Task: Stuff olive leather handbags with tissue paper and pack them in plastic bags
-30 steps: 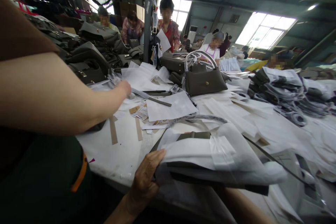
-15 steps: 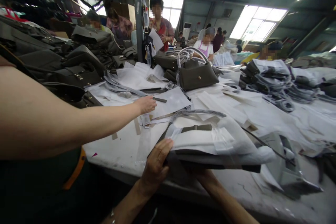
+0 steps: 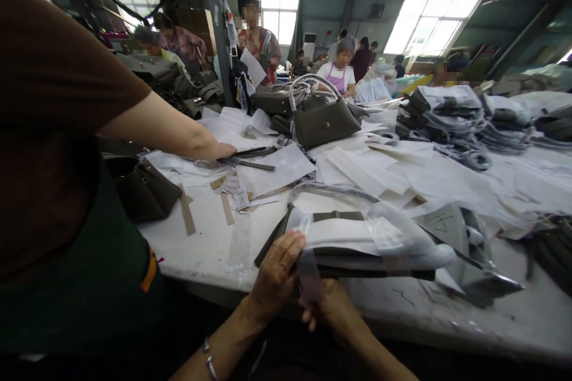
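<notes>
The left hand grasps the left end of a dark grey-brown handbag partly wrapped in white sheeting, at the near edge of a white-topped table. By a flat translucent strip, the right hand curls, its grip unclear. The step seems to be taping the wrapping, which calls for drawing the strip taut and pressing it down

Upright handbag dark olive-grey, gold-tone clasp. Bench off-white, dark specks; loose sheets white. Nearest co-worker's sleeve plain brown, apron dark green with orange strip.
</notes>
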### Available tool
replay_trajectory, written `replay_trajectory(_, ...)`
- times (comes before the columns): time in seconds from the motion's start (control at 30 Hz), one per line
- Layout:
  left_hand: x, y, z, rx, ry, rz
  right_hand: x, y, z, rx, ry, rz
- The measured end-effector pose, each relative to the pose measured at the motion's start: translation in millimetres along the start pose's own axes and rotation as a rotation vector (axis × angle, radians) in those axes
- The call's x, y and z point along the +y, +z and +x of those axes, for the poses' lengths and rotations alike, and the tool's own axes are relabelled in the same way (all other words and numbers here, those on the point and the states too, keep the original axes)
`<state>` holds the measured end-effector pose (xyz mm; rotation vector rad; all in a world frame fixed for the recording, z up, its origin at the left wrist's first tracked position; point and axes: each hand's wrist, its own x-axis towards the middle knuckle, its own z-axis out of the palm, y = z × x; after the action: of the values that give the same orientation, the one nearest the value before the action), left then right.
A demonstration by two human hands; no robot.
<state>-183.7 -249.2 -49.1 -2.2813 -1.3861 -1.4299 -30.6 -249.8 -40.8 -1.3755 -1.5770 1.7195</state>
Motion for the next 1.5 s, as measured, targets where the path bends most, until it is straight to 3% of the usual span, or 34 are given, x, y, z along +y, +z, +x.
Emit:
replay_trajectory(0.1,2,3.4,-3,-0.042,0.034,0.014,5,5,-2,-0.044,0.137,0.107)
replay_trajectory(0.23,7,7.0,-3,-0.078,0.11,0.01,20,14,-9,-0.062,0.151,0.115)
replay_trajectory(0.37,9,9.4,-1,-0.108,0.078,-0.006,34,15,-18,-0.152,0.166,0.081)
replay_trajectory(0.53,0,8.9,7,-0.103,0.116,-0.006,5,-23,-19,-0.3,0.099,0.067)
replay_trajectory(0.7,-10,7.1,25,-0.068,0.111,0.088,-27,-66,6,-0.344,-0.076,-0.04)
replay_trajectory(0.83,-11,5.9,22,-0.145,0.168,0.162,-13,-63,17,-0.317,-0.06,-0.067)
replay_trajectory(0.93,-13,2.9,15,-0.212,0.171,0.102,-3,-56,2,-0.271,0.028,-0.078)
replay_trajectory(1.07,-18,-1.2,13,-0.261,0.157,0.01,-24,-67,-31,-0.515,0.089,-0.118)
replay_trajectory(1.13,-20,-0.9,13,-0.253,0.155,-0.011,-45,-77,-38,-0.442,-0.079,-0.166)
replay_trajectory(1.23,-21,3.0,12,-0.23,0.142,-0.037,-70,-87,-26,0.008,-0.631,-0.439)
replay_trajectory(1.3,-22,6.6,9,-0.219,0.133,-0.051,-73,-86,-9,0.19,-0.901,-0.678)
replay_trajectory(1.37,-22,8.3,8,-0.211,0.117,-0.065,-67,-81,9,0.209,-0.998,-0.865)
replay_trajectory(1.5,-19,-0.9,17,-0.261,0.037,-0.181,-49,-67,29,0.231,-1.007,-1.01)
